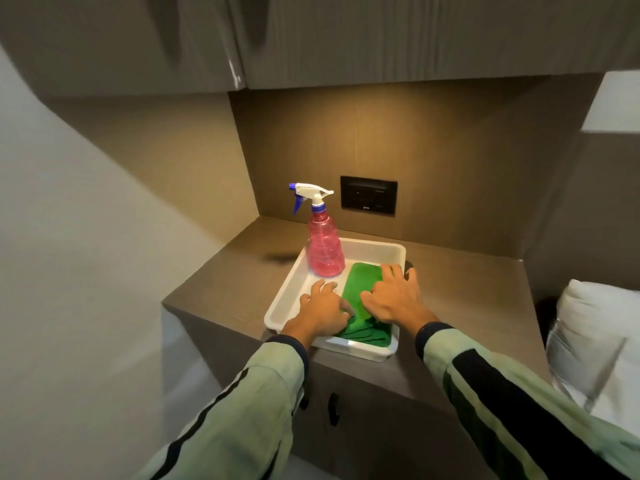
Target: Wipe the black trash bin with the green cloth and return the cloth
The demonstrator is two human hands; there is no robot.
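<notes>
The green cloth point(360, 284) lies folded in the right half of a white plastic tray point(370, 247) on a brown cabinet top. My right hand point(394, 296) rests flat on the cloth with fingers spread. My left hand point(323, 308) sits at the cloth's left edge, fingertips touching the fabric near its front corner. Neither hand has lifted the cloth. The black trash bin is not in view.
A pink spray bottle point(325, 247) with a white and blue trigger stands in the tray's back left corner. A black socket panel point(369, 195) is on the back wall. The cabinet top point(460, 282) extends right; white bedding point(595, 341) lies beyond it.
</notes>
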